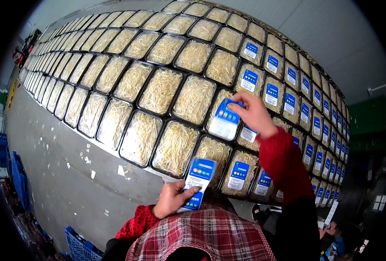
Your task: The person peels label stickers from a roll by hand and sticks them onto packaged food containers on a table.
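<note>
Black trays of pale bean sprouts under clear film (196, 99) stand in long rows on a table. My right hand (253, 114) pinches the top edge of a blue and white label (226, 119) over one tray in the middle rows. Near the table's front edge my left hand (175, 198) holds a strip of the same blue and white labels (200, 177), thumb on top. Trays to the right of my right hand carry labels, such as the labelled tray (239, 173) at the front; those to the left have none.
Paper scraps (121, 170) lie on the grey floor (62, 143) at the left. Blue plastic pallets (80, 244) are at the lower left. At the lower right, a co-worker's hands (331, 229) are beside a white label strip (332, 212). A green object (369, 117) stands at the right.
</note>
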Demonstrator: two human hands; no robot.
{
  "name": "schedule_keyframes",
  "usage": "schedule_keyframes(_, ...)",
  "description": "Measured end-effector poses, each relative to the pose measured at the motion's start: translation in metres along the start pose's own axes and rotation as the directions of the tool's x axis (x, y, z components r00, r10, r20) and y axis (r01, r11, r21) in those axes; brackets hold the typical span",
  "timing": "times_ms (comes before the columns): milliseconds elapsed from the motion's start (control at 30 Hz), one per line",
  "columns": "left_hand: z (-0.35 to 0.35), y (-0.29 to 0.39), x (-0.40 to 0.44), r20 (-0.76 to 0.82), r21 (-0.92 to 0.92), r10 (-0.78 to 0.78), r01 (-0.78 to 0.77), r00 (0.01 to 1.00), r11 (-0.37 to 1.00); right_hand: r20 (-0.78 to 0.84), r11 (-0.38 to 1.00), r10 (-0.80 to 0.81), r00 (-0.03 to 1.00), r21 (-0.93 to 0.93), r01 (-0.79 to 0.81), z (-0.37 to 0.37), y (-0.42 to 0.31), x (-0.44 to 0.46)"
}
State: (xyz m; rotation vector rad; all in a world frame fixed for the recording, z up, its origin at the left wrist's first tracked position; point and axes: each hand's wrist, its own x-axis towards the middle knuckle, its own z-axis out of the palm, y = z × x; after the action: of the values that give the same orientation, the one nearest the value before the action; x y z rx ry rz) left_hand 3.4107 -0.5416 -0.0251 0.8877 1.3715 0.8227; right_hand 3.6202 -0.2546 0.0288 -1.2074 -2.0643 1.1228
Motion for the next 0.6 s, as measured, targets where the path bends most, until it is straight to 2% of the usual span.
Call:
schedule_keyframes(33, 0.001, -0.001, -0.002, 0.005, 0.006, -0.006, 0.006, 1.0, 1.0, 0.032, 0.988, 0.021, 0.999, -0.152, -0.016, -0.004, 0.01, 0.013)
schedule_keyframes(67, 0.001, 0.003, -0.001, 0.005, 0.01, -0.007, 0.006, 1.0, 1.0, 0.074, 0.966, 0.034, 0.997, -0.26, -0.014, 0.004, 0.049, 0.025)
schedule_keyframes(133, 0.0, 0.015, 0.002, -0.017, -0.009, 0.124, -0.124, 0.992, 0.992, 0.012, 0.913, -0.012, 1.0, -0.407, 0.016, 0.03, 0.108, 0.029)
schedule_keyframes(167, -0.003, 0.018, 0.002, -0.029, 0.021, 0.175, -0.175, 0.984, 0.984, -0.064, 0.863, 0.088, 0.994, -0.493, -0.108, 0.037, 0.096, 0.028)
schedule_keyframes(200, -0.008, 0.014, 0.002, -0.029, 0.08, 0.215, -0.212, 0.976, 0.974, -0.055, 0.815, 0.097, 0.994, -0.569, -0.111, 0.038, 0.085, 0.026)
schedule_keyframes(267, -0.014, 0.008, 0.005, -0.043, 0.025, 0.238, -0.237, 0.97, 0.971, -0.162, 0.7, -0.03, 0.986, -0.708, -0.095, 0.038, 0.054, 0.012)
schedule_keyframes(300, -0.018, 0.014, 0.005, -0.03, 0.115, 0.252, -0.248, 0.967, 0.962, -0.096, 0.713, 0.084, 0.992, -0.689, -0.127, 0.032, 0.039, 0.007)
schedule_keyframes(333, -0.021, 0.014, 0.009, -0.026, 0.116, 0.255, -0.25, 0.967, 0.961, -0.03, 0.811, 0.076, 0.997, -0.579, -0.079, 0.043, 0.048, -0.011)
schedule_keyframes(367, -0.021, 0.01, 0.012, -0.018, 0.178, 0.337, -0.329, 0.941, 0.928, 0.237, 0.954, 0.156, 0.959, -0.287, -0.085, 0.05, 0.026, -0.034)
schedule_keyframes(400, -0.021, 0.008, 0.012, 0.0, 0.235, 0.411, -0.399, 0.912, 0.886, 0.514, 0.947, 0.212, 0.831, 0.103, -0.305, 0.058, -0.001, -0.057)
schedule_keyframes(433, -0.025, 0.015, 0.01, 0.057, 0.217, 0.279, -0.285, 0.958, 0.934, 0.532, 0.913, 0.128, 0.837, 0.266, -0.308, 0.079, -0.008, -0.084)
schedule_keyframes(467, -0.025, 0.014, 0.014, 0.072, 0.212, 0.279, -0.288, 0.958, 0.934, 0.515, 0.901, 0.109, 0.85, 0.31, -0.303, 0.094, -0.011, -0.106)
schedule_keyframes(500, -0.026, 0.012, 0.013, 0.052, 0.306, 0.412, -0.407, 0.91, 0.861, 0.405, 0.869, 0.102, 0.909, 0.409, -0.28, 0.105, -0.021, -0.122)
schedule_keyframes(533, -0.028, 0.01, 0.013, 0.044, 0.4, 0.537, -0.507, 0.843, 0.764, 0.43, 0.896, 0.132, 0.893, 0.334, -0.293, 0.103, -0.03, -0.13)
schedule_keyframes(567, -0.033, 0.011, 0.013, 0.11, 0.476, 0.57, -0.547, 0.814, 0.689, 0.339, 0.93, 0.089, 0.937, 0.309, -0.2, 0.108, -0.035, -0.14)
schedule_keyframes(600, -0.034, 0.011, 0.013, 0.123, 0.438, 0.566, -0.557, 0.815, 0.706, 0.245, 0.956, 0.036, 0.969, 0.273, -0.104, 0.114, -0.038, -0.148)
